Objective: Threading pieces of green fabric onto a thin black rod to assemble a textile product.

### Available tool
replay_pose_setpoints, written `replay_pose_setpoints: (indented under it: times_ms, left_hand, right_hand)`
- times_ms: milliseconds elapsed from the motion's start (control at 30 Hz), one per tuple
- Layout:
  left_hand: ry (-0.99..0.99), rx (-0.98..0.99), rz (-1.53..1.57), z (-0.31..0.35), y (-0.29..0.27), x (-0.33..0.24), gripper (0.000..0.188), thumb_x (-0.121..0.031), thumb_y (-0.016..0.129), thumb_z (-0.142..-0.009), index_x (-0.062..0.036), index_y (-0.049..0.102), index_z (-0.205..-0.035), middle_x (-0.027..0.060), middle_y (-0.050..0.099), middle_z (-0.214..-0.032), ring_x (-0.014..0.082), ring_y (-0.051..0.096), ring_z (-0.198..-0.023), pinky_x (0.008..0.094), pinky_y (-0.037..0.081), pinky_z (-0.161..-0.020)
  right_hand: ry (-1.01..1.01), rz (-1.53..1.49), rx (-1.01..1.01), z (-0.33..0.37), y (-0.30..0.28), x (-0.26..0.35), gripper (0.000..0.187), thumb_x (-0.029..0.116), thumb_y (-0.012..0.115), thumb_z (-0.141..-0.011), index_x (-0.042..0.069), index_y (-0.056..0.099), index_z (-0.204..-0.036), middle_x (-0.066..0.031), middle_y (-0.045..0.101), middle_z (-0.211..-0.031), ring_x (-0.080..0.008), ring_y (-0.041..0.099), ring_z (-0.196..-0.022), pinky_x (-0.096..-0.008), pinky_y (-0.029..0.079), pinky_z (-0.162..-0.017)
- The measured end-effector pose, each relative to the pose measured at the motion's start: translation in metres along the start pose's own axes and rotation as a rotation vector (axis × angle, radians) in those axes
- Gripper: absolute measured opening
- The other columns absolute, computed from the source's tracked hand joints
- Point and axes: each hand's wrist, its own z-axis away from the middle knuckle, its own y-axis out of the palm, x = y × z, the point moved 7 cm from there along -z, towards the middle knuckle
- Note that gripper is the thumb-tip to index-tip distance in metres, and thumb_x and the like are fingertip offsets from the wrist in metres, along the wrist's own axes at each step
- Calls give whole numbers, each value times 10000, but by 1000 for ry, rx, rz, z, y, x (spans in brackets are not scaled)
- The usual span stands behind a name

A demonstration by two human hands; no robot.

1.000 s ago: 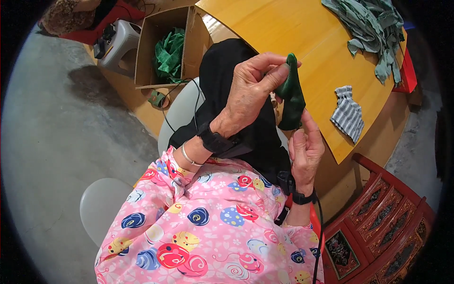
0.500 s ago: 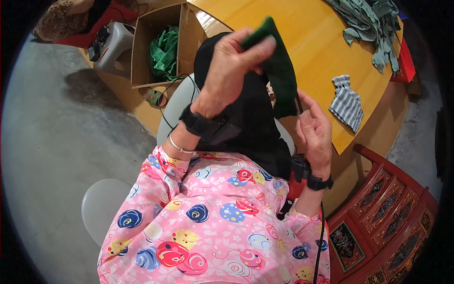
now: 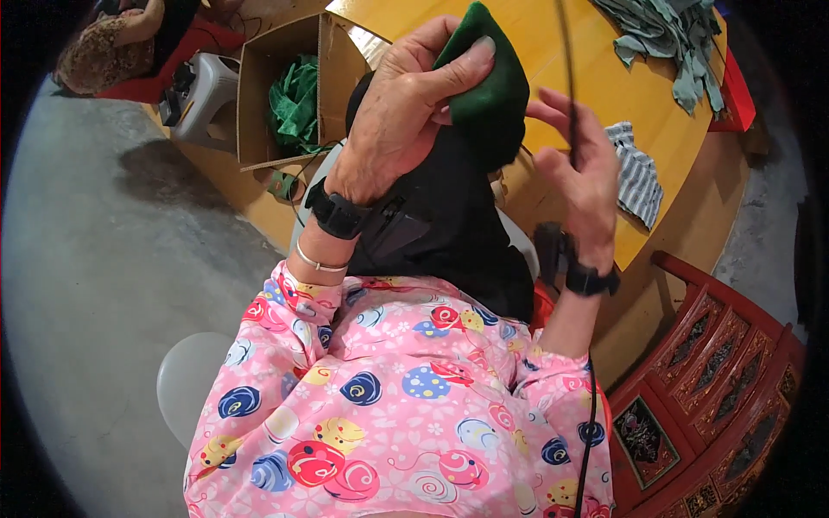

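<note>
My left hand [image 3: 393, 116] pinches a small dark green cloth piece [image 3: 492, 99] above my lap, the thumb lying flat on its face. The cloth looks folded or doubled, with a pointed top corner. Just right of it, my right hand [image 3: 587, 177] is closed round a thin dark rod [image 3: 567, 65]. The rod stands nearly upright, blurred by motion, and runs out past the top of the picture. It is apart from the cloth. The exact kind of rod cannot be made out.
A yellow table [image 3: 553, 43] bears a grey striped cloth piece [image 3: 637, 177] and a pile of grey-green cloth pieces [image 3: 673, 52]. Left of my knees, a cardboard box [image 3: 250, 104] holds green cloth [image 3: 294, 104]. A carved red wooden chair [image 3: 691, 380] stands at right. Another person sits far left.
The rod was down against the cloth's lower right edge; my right hand has moved up and right, swinging it upright. My left hand has lifted the cloth slightly and turned it.
</note>
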Motion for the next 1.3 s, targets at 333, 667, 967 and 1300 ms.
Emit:
replay_pose_setpoints:
  times_ms: [333,667,967,1300]
  left_hand:
    - [246,-280,-184,9,-50,-35,77,-154,567,-871,-82,542,-888,-55,501,-726,21,420,-586,162,310,-503]
    - [266,-366,-271,20,-77,-21,173,-272,626,-848,-106,606,-894,-81,569,-737,-10,491,-601,145,332,-484]
    - [208,-656,-141,44,-110,-2,138,-202,613,-845,-94,596,-760,-59,551,-650,17,442,-558,175,311,-479]
    - [-54,-841,114,100,-198,20,156,-208,603,-848,-73,534,-815,-18,489,-659,52,404,-500,179,285,-396]
  right_hand:
    - [323,-32,-7,23,-13,-64,151,107,682,-777,27,579,-853,48,514,-709,-19,456,-612,-168,372,-576]
    - [355,218,-25,14,-35,-46,158,110,651,-796,-4,578,-878,30,540,-758,-60,485,-700,-189,384,-647]
    - [185,103,-263,2,-35,-41,250,319,599,-863,73,550,-862,77,434,-614,3,276,-425,-171,179,-373]
    - [153,337,180,-88,86,-16,214,221,570,-882,9,552,-857,49,460,-724,-33,377,-619,-175,298,-531]
